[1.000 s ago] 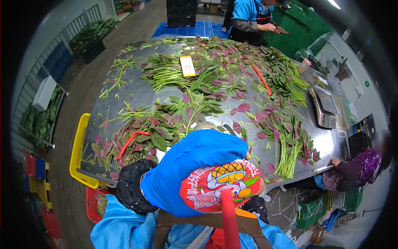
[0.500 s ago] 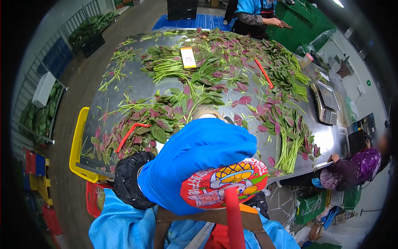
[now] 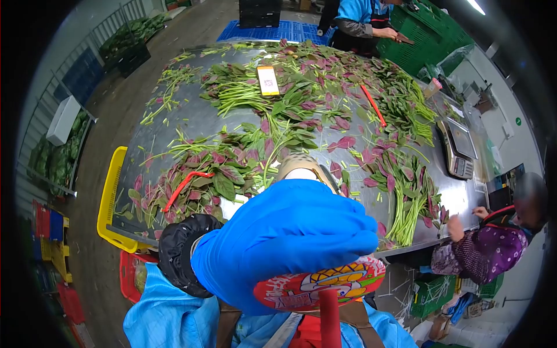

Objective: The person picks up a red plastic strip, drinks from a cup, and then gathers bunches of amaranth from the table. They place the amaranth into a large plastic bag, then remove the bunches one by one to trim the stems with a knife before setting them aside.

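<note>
My left hand [image 3: 290,235], in a blue glove with a black cuff, is large and close in the middle of the head view. Its fingers are pressed together over the upper edge of a round red disc [image 3: 325,288] with a cartoon print, and a red rod [image 3: 329,319] runs from it towards me. Just beyond the glove shows a beige piece with small holes [image 3: 299,162]. Behind it lie cut green and purple leafy stems [image 3: 243,98] in loose heaps on the metal table [image 3: 200,119]. My right hand is out of view.
A phone [image 3: 268,80] and red strips [image 3: 373,106] lie among the leaves. At the table's right stands a scale [image 3: 458,145]; a yellow crate [image 3: 107,200] is at the left edge. One person [image 3: 362,23] works at the far side, another [image 3: 496,249] at the right.
My left hand has shifted slightly right and down, and the red disc has tilted, showing less of its face. The person at the right has raised a hand.
</note>
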Motion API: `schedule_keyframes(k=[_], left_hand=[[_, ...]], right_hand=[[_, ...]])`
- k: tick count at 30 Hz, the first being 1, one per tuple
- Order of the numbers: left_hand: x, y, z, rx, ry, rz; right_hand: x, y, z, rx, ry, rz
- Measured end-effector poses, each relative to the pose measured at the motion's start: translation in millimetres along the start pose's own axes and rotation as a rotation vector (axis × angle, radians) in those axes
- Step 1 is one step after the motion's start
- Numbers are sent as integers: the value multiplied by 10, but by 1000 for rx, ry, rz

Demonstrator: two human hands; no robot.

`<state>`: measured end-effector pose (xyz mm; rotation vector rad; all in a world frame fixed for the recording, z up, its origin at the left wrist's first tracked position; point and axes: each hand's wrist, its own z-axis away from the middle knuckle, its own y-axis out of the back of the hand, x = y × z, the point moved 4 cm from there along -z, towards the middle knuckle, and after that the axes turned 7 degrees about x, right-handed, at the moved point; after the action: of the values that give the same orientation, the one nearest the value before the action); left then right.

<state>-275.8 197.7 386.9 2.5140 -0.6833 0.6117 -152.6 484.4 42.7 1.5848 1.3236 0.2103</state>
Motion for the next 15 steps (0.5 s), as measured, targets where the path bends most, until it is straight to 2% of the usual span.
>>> schedule_keyframes(k=[12, 15], left_hand=[[76, 23, -37, -29, -23, 29], [105, 4, -26, 35, -39, 81]], right_hand=[[-37, -11, 38, 2, 5, 22], [-15, -30, 63, 1, 0, 14]])
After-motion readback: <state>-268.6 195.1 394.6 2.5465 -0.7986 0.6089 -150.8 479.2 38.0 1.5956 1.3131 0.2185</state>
